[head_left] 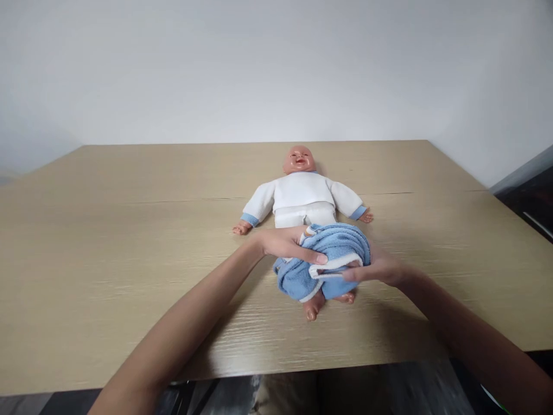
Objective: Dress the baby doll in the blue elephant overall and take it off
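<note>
Doll point(294, 216): supine on surface point(129, 259), head toward far edge, feet toward near edge | Top point(305, 187): on, both arms sleeved | Pants point(337, 239): incomplete, bunched over legs, waist uncovered; leg fit unconfirmed | Left hand point(287, 242), right hand point(380, 268): both grasping pants near white hem point(336, 266)

A plain white wall point(259, 69) stands behind the light wood-grain table point(108, 259), whose top a thin seam point(393, 193) crosses; grey floor point(21, 405) shows at lower left, a black object point(531, 199) at right.
</note>
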The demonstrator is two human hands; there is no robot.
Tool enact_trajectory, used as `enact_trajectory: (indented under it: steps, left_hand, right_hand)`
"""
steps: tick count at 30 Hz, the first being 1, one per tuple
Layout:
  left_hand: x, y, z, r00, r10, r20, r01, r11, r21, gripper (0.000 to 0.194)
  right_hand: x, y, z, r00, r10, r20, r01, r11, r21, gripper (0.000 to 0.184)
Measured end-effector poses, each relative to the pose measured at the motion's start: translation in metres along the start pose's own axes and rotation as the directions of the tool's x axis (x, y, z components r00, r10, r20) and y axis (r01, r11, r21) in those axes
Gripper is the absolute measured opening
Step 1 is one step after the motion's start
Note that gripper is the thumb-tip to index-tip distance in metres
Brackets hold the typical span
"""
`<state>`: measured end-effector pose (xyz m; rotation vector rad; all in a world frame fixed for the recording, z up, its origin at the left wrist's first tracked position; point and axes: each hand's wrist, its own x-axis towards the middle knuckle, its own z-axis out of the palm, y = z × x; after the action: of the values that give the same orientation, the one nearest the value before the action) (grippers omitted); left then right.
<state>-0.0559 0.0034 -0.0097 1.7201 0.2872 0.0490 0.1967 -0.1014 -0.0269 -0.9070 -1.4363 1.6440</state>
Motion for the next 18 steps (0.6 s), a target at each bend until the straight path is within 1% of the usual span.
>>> enact_trajectory:
  steps: [1, 3, 4, 6, 8, 9, 10, 12, 13, 15, 17, 18]
  left_hand:
    - [0.001, 0.001, 0.001, 1.0, -0.001, -0.011, 0.001, 1.0, -0.005, 0.067]
    - [0.003, 0.003, 0.002, 0.999, 0.009, -0.035, -0.009, 1.0, -0.009, 0.066]
    - [0.005, 0.004, 0.003, 0.999, 0.015, -0.042, -0.015, 1.0, 0.0, 0.064]
    - [0.008, 0.007, 0.006, 0.998, 0.021, -0.051, -0.019, 0.999, 0.044, 0.053]
    - [0.011, 0.01, 0.008, 0.999, 0.017, -0.045, -0.012, 0.995, 0.098, 0.04]
    - [0.012, 0.012, 0.01, 0.999, 0.013, -0.035, -0.009, 0.993, 0.117, 0.036]
    - [0.012, 0.014, 0.012, 1.0, 0.01, -0.016, -0.008, 0.991, 0.131, 0.033]
    - [0.011, 0.018, 0.015, 0.999, 0.0, 0.033, -0.005, 0.987, 0.158, 0.033]
    - [0.011, 0.02, 0.017, 0.999, -0.015, 0.047, 0.006, 0.982, 0.188, 0.035]
    - [0.01, 0.025, 0.022, 0.997, -0.066, 0.038, 0.052, 0.956, 0.29, 0.037]
    - [0.009, 0.029, 0.026, 0.992, -0.125, -0.014, 0.12, 0.904, 0.41, 0.038]
    - [0.009, 0.03, 0.029, 0.988, -0.148, -0.041, 0.15, 0.875, 0.46, 0.039]
  right_hand:
    - [0.0, 0.0, 0.002, 0.996, 0.012, -0.091, -0.013, 1.0, -0.01, 0.044]
    - [-0.002, 0.002, 0.01, 0.962, 0.049, -0.269, -0.057, 0.998, -0.022, 0.039]
    - [-0.004, 0.003, 0.016, 0.931, 0.059, -0.361, -0.077, 0.996, -0.036, 0.036]
    - [-0.013, 0.006, 0.034, 0.852, 0.05, -0.521, -0.117, 0.989, -0.095, 0.036]
    - [-0.027, 0.011, 0.06, 0.775, 0.025, -0.632, -0.15, 0.978, -0.144, 0.042]
    - [-0.035, 0.015, 0.074, 0.738, 0.02, -0.674, -0.165, 0.974, -0.152, 0.045]
    - [-0.043, 0.02, 0.088, 0.717, 0.025, -0.696, -0.186, 0.97, -0.156, 0.046]
    - [-0.057, 0.033, 0.113, 0.692, -0.006, -0.722, -0.182, 0.966, -0.183, 0.043]
    - [-0.062, 0.041, 0.121, 0.681, -0.022, -0.732, -0.184, 0.962, -0.2, 0.042]
    - [-0.07, 0.054, 0.129, 0.629, -0.073, -0.774, -0.204, 0.945, -0.255, 0.041]
    - [-0.074, 0.066, 0.127, 0.571, -0.122, -0.812, -0.259, 0.912, -0.319, 0.04]
    - [-0.075, 0.07, 0.124, 0.551, -0.146, -0.822, -0.29, 0.89, -0.353, 0.037]
